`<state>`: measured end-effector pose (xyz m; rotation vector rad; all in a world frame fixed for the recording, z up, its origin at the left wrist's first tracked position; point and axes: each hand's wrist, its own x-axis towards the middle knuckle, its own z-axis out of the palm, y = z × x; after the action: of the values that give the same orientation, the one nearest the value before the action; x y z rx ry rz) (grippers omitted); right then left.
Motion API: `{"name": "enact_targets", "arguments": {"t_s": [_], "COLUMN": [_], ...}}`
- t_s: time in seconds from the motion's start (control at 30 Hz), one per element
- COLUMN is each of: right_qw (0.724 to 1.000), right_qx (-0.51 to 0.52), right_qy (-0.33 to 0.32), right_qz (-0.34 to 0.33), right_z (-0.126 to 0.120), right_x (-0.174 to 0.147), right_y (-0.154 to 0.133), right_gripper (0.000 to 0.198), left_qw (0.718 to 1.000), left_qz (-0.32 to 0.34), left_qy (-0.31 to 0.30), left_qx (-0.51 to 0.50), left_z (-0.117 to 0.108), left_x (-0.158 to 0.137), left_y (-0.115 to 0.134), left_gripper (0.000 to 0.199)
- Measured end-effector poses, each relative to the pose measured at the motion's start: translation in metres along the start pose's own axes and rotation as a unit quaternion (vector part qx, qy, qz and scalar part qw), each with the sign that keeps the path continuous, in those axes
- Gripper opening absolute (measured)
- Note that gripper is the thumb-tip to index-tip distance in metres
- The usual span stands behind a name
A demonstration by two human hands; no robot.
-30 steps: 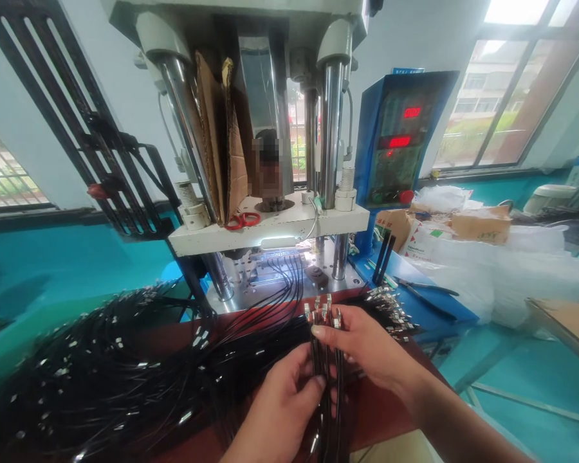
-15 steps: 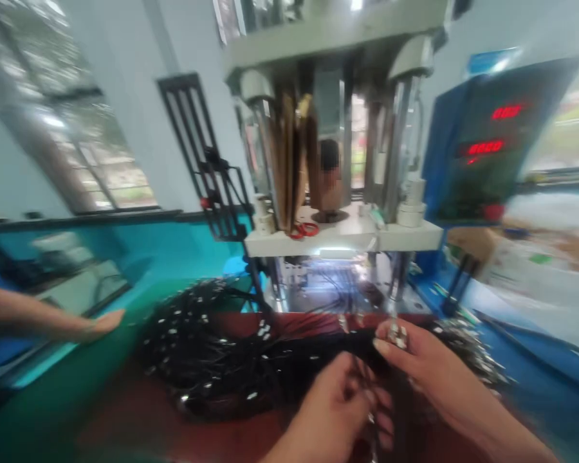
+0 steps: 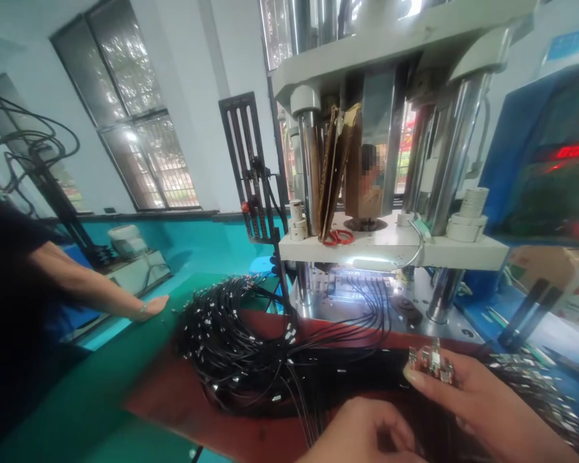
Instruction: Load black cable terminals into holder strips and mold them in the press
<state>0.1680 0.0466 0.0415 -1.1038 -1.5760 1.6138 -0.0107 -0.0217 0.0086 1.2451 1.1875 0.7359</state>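
Observation:
In the head view my right hand point(image 3: 482, 399) grips several small metal connectors point(image 3: 434, 363) between thumb and fingers, their silvery ends pointing up. My left hand point(image 3: 367, 427) is beside it at the bottom edge, with fingers curled inward. Whatever lies inside those fingers is hidden. Black cables point(image 3: 313, 376) with metal ends stretch across the red board point(image 3: 168, 411) just beyond both hands. On the left, many of them form a big looped bundle point(image 3: 222, 334). More metal cable ends point(image 3: 535, 379) lie to the right, partly behind my right wrist.
A press point(image 3: 390, 251) with thick steel columns stands ahead, a lit mould area point(image 3: 352, 286) beneath its plate. Red-handled scissors point(image 3: 340, 238) and cardboard rest on that plate. Another person's arm point(image 3: 96, 289) leans on the green table point(image 3: 101, 392). A blue control box point(image 3: 521, 148) stands right.
The view has swung left and steadied, so the press appears farther right and more of the other person shows. My left hand sits lower in view; my right hand still holds the connectors.

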Motion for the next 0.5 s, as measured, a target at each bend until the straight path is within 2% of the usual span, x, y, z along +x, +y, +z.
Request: {"name": "enact_targets", "arguments": {"t_s": [0.17,0.33,0.43,0.5], "right_qw": [0.996,0.994,0.993,0.993], "right_qx": [0.002,0.011,0.01,0.02], "right_qy": [0.02,0.027,0.031,0.019], "right_qz": [-0.084,-0.106,-0.111,-0.114], "right_z": [0.003,0.002,0.002,0.004], "right_x": [-0.003,-0.002,-0.005,-0.008], "right_y": [-0.013,-0.015,-0.014,-0.013], "right_gripper": [0.017,0.019,0.019,0.016], "left_qw": [0.994,0.988,0.987,0.988], "left_qz": [-0.043,-0.055,-0.057,-0.033], "left_qy": [-0.028,-0.134,-0.147,-0.134], "left_qx": [-0.091,-0.046,-0.028,-0.065], "left_z": [0.001,-0.012,-0.014,-0.007], "left_x": [-0.009,-0.015,-0.015,-0.01], "left_y": [0.012,0.021,0.026,0.031], "left_gripper": [0.028,0.019,0.02,0.025]}}
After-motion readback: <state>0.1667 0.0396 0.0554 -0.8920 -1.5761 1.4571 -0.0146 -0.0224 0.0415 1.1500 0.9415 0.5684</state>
